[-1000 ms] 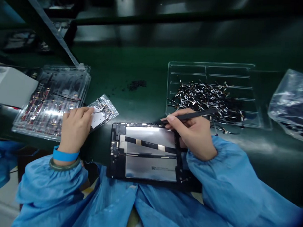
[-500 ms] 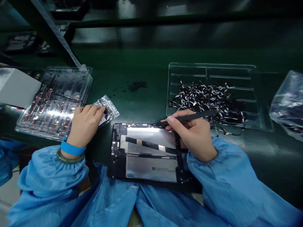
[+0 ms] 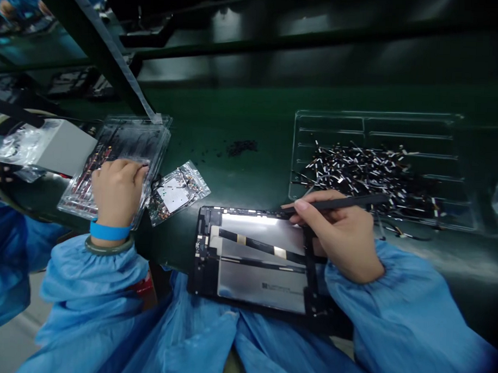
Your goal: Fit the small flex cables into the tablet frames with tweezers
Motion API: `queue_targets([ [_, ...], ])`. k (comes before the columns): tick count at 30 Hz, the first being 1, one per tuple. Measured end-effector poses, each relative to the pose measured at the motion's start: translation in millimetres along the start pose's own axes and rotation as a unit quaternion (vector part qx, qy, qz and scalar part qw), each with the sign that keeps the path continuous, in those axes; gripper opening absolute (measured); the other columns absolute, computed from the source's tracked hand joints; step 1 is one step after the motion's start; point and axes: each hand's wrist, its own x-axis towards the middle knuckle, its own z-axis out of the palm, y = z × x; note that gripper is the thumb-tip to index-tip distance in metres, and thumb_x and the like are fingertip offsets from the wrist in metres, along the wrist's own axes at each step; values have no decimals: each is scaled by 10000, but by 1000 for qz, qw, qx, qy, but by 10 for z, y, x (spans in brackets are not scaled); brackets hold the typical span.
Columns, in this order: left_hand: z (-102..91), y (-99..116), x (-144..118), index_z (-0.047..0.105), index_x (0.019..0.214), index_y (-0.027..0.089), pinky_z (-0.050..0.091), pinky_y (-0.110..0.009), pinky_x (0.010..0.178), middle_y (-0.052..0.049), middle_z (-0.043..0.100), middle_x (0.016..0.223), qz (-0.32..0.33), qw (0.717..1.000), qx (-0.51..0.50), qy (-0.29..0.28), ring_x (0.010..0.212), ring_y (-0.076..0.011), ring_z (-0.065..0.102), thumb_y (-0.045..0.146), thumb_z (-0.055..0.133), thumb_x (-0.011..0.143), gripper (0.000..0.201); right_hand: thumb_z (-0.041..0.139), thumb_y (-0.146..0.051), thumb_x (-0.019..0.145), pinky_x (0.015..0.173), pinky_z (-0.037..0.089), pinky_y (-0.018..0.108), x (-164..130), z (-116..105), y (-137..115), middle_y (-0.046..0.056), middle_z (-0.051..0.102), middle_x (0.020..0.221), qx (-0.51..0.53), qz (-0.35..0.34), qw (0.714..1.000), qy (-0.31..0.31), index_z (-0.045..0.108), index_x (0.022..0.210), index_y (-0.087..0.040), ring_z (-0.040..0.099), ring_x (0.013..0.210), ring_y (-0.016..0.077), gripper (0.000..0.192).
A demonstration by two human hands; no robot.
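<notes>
My right hand (image 3: 343, 230) grips a pair of black tweezers (image 3: 346, 202), tips pointing left at the top edge of an opened tablet (image 3: 262, 287). The tablet lies face down, with silver panels and a black ribbon cable (image 3: 257, 246) showing. My left hand (image 3: 118, 190), a blue band on its wrist, reaches over a clear plastic tray (image 3: 130, 130) of small red and black parts. Its fingers are bent and pressed together; what they hold, if anything, is hidden. To its right lies a clear zip bag (image 3: 179, 192) with small metal parts and a white label.
A second clear tray (image 3: 415, 119) at the right holds a heap of black cables with white ends (image 3: 364, 174). Small black bits (image 3: 242, 147) lie scattered on the green table. A white box (image 3: 66, 147) stands at the left, with another person's blue sleeve (image 3: 9, 254) below it.
My left hand has left the zip bag and moved left onto the parts tray. The view has shifted left. My right hand still holds the tweezers at the tablet's top edge.
</notes>
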Motion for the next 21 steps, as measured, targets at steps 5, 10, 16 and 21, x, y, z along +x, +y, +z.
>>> queue_targets([
  [5, -61, 65, -118, 684, 975, 161, 437, -362, 803, -15, 630, 911, -54, 985, -124, 103, 944, -181, 575, 423, 485, 918, 333, 659, -397, 804, 553, 552, 318, -22, -14, 9, 28, 697, 690, 40, -10, 999, -8, 636, 738, -226, 649, 582, 165, 184],
  [10, -100, 369, -187, 672, 890, 131, 471, -282, 536, 23, 643, 685, -137, 824, -434, 337, 538, -99, 571, 311, 607, 865, 193, 638, -302, 795, 678, 535, 306, -40, -178, -169, 7, 737, 911, 199, -41, 978, -39, 671, 711, -251, 656, 755, 157, 103],
  [16, -234, 1162, -371, 635, 728, 143, 429, -179, 367, -1, 698, 712, -163, 573, -796, 107, 398, -50, 525, 355, 751, 735, 241, 629, -376, 820, 437, 390, 220, -83, -69, -365, 30, 732, 834, 77, 60, 975, -200, 682, 988, -218, 425, 452, 64, 236],
  [21, -267, 1570, -542, 682, 801, 193, 449, -118, 415, 23, 704, 704, -188, 430, -867, -166, 413, -20, 513, 383, 740, 746, 206, 585, -473, 841, 427, 341, 220, -52, 216, -293, 24, 694, 814, 182, 64, 962, -192, 651, 1039, -187, 365, 434, 42, 354],
])
